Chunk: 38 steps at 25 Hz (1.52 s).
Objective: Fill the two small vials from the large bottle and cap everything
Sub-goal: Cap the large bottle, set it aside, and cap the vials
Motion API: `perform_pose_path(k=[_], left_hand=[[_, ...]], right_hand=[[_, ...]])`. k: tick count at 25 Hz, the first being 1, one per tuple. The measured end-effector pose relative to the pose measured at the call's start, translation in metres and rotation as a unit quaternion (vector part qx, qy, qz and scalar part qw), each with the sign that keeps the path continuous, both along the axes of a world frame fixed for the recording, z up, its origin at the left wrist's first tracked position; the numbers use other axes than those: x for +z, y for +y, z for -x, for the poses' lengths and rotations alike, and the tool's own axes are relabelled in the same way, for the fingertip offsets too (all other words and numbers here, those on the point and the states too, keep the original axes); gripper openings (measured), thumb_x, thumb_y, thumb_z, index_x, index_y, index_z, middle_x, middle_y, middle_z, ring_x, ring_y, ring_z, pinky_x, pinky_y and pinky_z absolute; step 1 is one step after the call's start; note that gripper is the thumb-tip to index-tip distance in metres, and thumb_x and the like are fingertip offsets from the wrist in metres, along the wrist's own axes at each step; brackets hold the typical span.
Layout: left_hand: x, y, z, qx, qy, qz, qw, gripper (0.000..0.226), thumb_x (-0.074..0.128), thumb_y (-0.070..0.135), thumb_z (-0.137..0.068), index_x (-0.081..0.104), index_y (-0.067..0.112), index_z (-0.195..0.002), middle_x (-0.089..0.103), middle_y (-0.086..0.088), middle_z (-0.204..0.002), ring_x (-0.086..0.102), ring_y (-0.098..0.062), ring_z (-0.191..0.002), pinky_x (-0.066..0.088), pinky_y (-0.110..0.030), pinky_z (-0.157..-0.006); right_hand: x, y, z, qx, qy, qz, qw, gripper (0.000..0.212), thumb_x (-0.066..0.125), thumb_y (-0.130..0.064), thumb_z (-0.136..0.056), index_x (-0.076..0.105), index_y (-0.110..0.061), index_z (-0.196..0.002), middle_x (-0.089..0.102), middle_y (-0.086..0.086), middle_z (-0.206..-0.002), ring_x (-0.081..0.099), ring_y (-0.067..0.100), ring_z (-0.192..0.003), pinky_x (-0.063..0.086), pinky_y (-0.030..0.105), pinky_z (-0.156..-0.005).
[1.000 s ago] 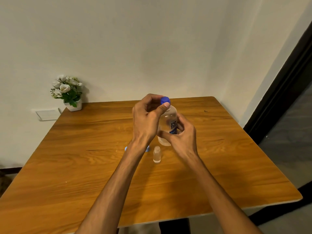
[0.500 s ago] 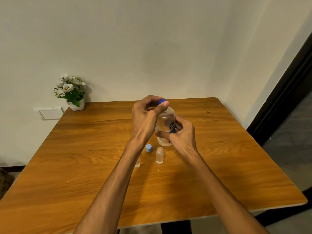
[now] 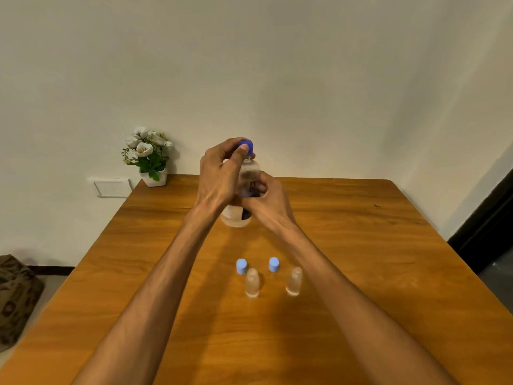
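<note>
A: Where does it stand?

B: The large bottle (image 3: 241,190) is upright on the table (image 3: 361,245), toward the far side. The right hand (image 3: 266,201) is wrapped around its body, and the left hand (image 3: 222,173) is closed on the blue cap (image 3: 248,146) with thumb and fingertips. My read is that the cap is being turned; I cannot tell whether on or off.

A: And the small ones?

B: The 2 vials (image 3: 252,282) stand nearer the person, side by side and apart, both uncapped. Their 2 small caps (image 3: 241,266) sit on the table just behind them. Whether the vials hold liquid is too hard to judge through the clear plastic.

A: How to do the twist well?

B: Keep the bottle's base flat on the table and let the right hand take all the counter-force. Squeeze gently, since a soft bottle could spill once the cap is loose. Turn with the fingertips only and keep the cap square to the neck.

A: Anything different from half a second ago?

B: The view has tipped, so both vials and both small caps now show clear of the arms; before, the left forearm hid 1 vial and 1 cap. The grips on bottle and cap look unchanged.
</note>
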<state>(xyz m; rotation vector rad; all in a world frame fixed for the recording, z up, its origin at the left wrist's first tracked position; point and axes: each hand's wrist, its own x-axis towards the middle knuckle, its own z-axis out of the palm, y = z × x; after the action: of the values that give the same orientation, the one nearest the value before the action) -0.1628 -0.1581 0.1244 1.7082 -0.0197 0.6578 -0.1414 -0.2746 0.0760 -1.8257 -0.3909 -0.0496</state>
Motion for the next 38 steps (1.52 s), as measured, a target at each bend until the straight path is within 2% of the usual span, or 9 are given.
perform_pose_path(k=[2, 7, 12, 16, 19, 26, 31, 35, 38], left_hand=[[-0.003, 0.030, -0.012, 0.027, -0.005, -0.012, 1.000, 0.024, 0.062, 0.025, -0.102, 0.074, 0.016, -0.120, 0.077, -0.004, -0.111, 0.072, -0.018, -0.108, 0.058, -0.029, -0.093], [-0.035, 0.102, -0.065, 0.099, 0.020, -0.025, 0.995, 0.036, 0.064, 0.026, -0.102, 0.069, 0.009, -0.133, 0.072, -0.008, -0.125, 0.066, -0.017, -0.115, 0.047, -0.016, -0.090], [-0.077, 0.150, -0.122, 0.153, 0.058, -0.059, 0.985, 0.040, 0.062, 0.029, -0.103, 0.064, 0.010, -0.139, 0.067, -0.010, -0.137, 0.062, -0.019, -0.124, 0.052, -0.044, -0.110], [-0.099, 0.179, -0.150, 0.223, 0.081, -0.058, 0.970, 0.049, 0.064, 0.023, -0.100, 0.056, 0.011, -0.147, 0.060, -0.012, -0.150, 0.056, -0.027, -0.139, 0.046, -0.052, -0.117], [-0.111, 0.184, -0.155, 0.264, 0.062, -0.059, 0.961, 0.048, 0.066, 0.014, -0.095, 0.059, 0.012, -0.142, 0.064, -0.009, -0.143, 0.059, -0.025, -0.133, 0.049, -0.049, -0.115], [-0.116, 0.185, -0.141, 0.267, 0.068, -0.080, 0.958, 0.037, 0.066, 0.010, -0.093, 0.067, 0.009, -0.130, 0.070, -0.010, -0.128, 0.066, -0.016, -0.109, 0.057, -0.036, -0.099], [-0.111, 0.170, -0.110, 0.227, 0.106, -0.100, 0.963, 0.030, 0.068, 0.012, -0.095, 0.072, 0.010, -0.124, 0.074, -0.008, -0.119, 0.068, -0.017, -0.103, 0.061, -0.041, -0.097], [-0.105, 0.137, -0.073, 0.183, 0.131, -0.109, 0.968, 0.026, 0.068, 0.009, -0.094, 0.075, 0.009, -0.119, 0.074, -0.004, -0.113, 0.065, -0.012, -0.101, 0.057, -0.035, -0.096], [-0.098, 0.097, -0.035, 0.152, 0.146, -0.107, 0.972, 0.023, 0.067, 0.008, -0.094, 0.077, 0.010, -0.116, 0.075, -0.003, -0.113, 0.065, -0.011, -0.101, 0.051, -0.026, -0.089]], right_hand=[[0.004, 0.038, -0.021, 0.010, -0.012, 0.024, 1.000, 0.066, 0.093, -0.033, -0.072, 0.064, -0.021, -0.130, 0.075, -0.002, -0.121, 0.071, 0.014, -0.107, 0.060, 0.030, -0.088], [-0.013, 0.120, -0.082, 0.013, 0.004, 0.087, 0.996, 0.062, 0.089, -0.032, -0.075, 0.060, -0.021, -0.129, 0.074, 0.000, -0.120, 0.071, 0.021, -0.106, 0.063, 0.039, -0.088], [-0.040, 0.182, -0.144, -0.007, 0.027, 0.140, 0.990, 0.048, 0.079, -0.024, -0.089, 0.060, -0.020, -0.133, 0.075, 0.005, -0.119, 0.072, 0.025, -0.099, 0.059, 0.033, -0.077], [-0.060, 0.226, -0.186, -0.006, 0.022, 0.160, 0.987, 0.035, 0.066, -0.023, -0.101, 0.062, -0.019, -0.135, 0.072, 0.005, -0.128, 0.069, 0.025, -0.105, 0.054, 0.033, -0.080], [-0.069, 0.244, -0.206, -0.015, 0.002, 0.172, 0.985, 0.035, 0.066, -0.027, -0.102, 0.063, -0.014, -0.134, 0.072, 0.008, -0.129, 0.069, 0.029, -0.113, 0.057, 0.037, -0.088], [-0.071, 0.249, -0.210, -0.025, 0.007, 0.195, 0.981, 0.054, 0.078, -0.041, -0.091, 0.059, -0.009, -0.130, 0.071, 0.010, -0.123, 0.068, 0.028, -0.108, 0.058, 0.039, -0.082], [-0.056, 0.206, -0.187, -0.002, 0.057, 0.244, 0.968, 0.072, 0.087, -0.039, -0.082, 0.054, -0.012, -0.140, 0.064, 0.009, -0.134, 0.064, 0.028, -0.120, 0.055, 0.034, -0.088], [-0.030, 0.132, -0.155, 0.035, 0.034, 0.301, 0.952, 0.024, 0.083, -0.022, -0.087, 0.078, -0.017, -0.110, 0.074, -0.001, -0.107, 0.065, 0.012, -0.093, 0.047, 0.019, -0.069], [-0.013, 0.064, -0.113, 0.052, 0.024, 0.305, 0.951, 0.008, 0.079, -0.020, -0.089, 0.082, -0.022, -0.096, 0.068, -0.014, -0.083, 0.059, 0.000, -0.077, 0.040, 0.013, -0.060]])
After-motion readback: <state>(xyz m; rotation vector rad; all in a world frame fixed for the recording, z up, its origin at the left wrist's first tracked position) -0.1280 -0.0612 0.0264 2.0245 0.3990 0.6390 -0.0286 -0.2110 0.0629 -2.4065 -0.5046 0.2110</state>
